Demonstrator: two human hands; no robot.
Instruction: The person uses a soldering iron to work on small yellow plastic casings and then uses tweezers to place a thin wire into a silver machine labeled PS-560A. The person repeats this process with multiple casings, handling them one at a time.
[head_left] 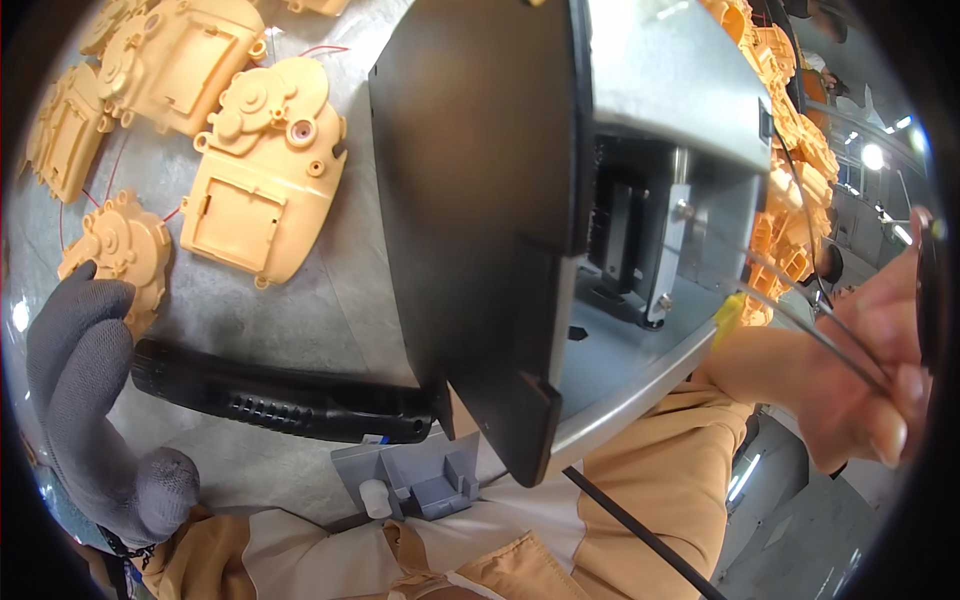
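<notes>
At the left edge is my left hand point(85, 380) in a grey knitted glove. Its fingers are bent, with the thumb well apart from them, and the fingertips reach the edge of a small yellow-orange plastic gear housing point(125, 240); whether they press on it I cannot tell. At the far right my bare right hand point(865, 370) is closed on thin metal tweezers point(825, 335), whose tips point back toward the machine. A larger yellow-orange housing point(265, 185) with a square recess lies on the grey worktop point(350, 270), with a red wire near it.
A machine with a black panel point(480, 220) and a pale casing point(680, 80) stands in the middle. A black ribbed handle-like tool point(285, 395) lies before it, near a grey plastic fixture point(420, 478). More housings point(175, 65) lie at far left; others are heaped point(800, 170) beyond the machine.
</notes>
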